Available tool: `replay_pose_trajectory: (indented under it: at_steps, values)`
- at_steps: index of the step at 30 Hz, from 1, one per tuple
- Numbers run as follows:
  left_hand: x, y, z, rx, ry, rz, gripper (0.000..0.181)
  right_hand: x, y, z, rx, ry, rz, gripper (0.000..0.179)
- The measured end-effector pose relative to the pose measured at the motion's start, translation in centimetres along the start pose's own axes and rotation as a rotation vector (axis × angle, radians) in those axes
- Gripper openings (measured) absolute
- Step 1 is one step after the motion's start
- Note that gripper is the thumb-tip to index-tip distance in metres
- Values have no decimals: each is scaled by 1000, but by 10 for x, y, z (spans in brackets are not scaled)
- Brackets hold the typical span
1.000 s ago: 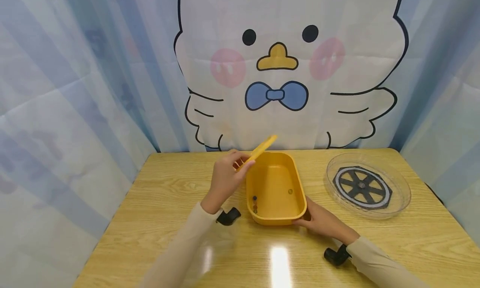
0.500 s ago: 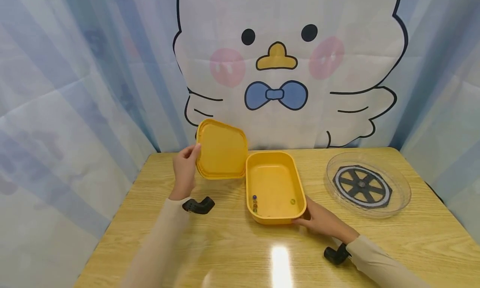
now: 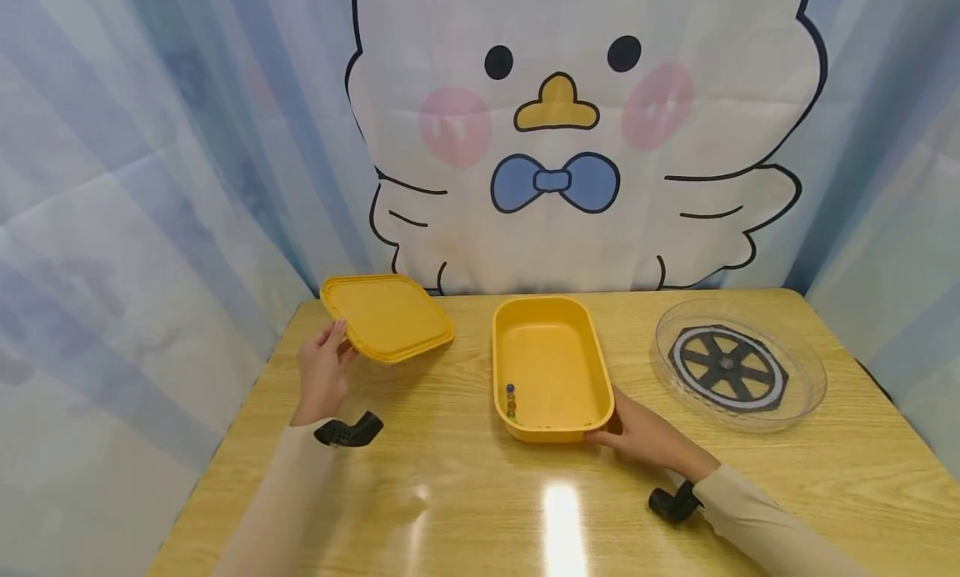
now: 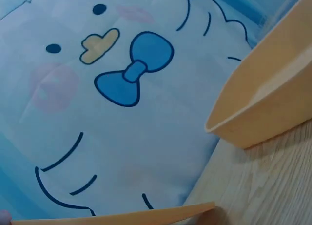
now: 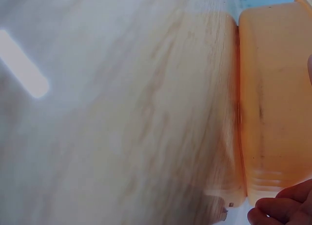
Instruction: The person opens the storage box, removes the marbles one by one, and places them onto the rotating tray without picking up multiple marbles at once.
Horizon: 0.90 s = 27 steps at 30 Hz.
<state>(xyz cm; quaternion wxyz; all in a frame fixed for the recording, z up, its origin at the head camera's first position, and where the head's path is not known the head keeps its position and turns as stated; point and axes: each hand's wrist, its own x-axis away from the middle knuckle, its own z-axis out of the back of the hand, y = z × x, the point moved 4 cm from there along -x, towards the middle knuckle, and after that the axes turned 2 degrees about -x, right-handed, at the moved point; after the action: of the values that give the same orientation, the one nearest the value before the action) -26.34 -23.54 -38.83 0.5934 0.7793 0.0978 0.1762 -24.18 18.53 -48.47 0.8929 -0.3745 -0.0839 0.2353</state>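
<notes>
My left hand (image 3: 322,377) pinches the near-left edge of a yellow plastic lid (image 3: 386,314), held tilted above the table left of the box. In the left wrist view the lid (image 4: 122,217) shows edge-on along the bottom. The open yellow box (image 3: 555,352) stands mid-table. Several small glass marbles (image 3: 511,402), a blue one farthest back, line up along its left wall near the front. My right hand (image 3: 648,439) grips the box's near right corner, thumb at the front wall. The right wrist view shows curled fingers (image 5: 287,205) against the box wall (image 5: 278,98).
A clear round dish (image 3: 813,393) with a black-and-white wheel-shaped piece (image 3: 726,364) in it sits on the wooden table (image 3: 465,510) to the right. A curtain (image 3: 555,252) with a cartoon bird hangs behind the table's back edge.
My left hand has carried the lid from over the box leftward and down, turning it flatter. My right hand stays at the box. A lone marble on the box's right side has rolled toward the front.
</notes>
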Motion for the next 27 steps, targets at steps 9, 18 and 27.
replay_pose_trajectory:
  at_steps: [9, 18, 27]
  values:
    - [3, -26, 27, 60, 3, 167, 33, -2, 1, 1, 3, 2, 0, 96]
    - [5, -62, 50, 147, 23, 310, 58, -1, 0, 1, -2, 2, -2, 96]
    - [9, -82, 59, 251, 56, 382, 43, -2, -3, 2, 7, 7, 3, 94]
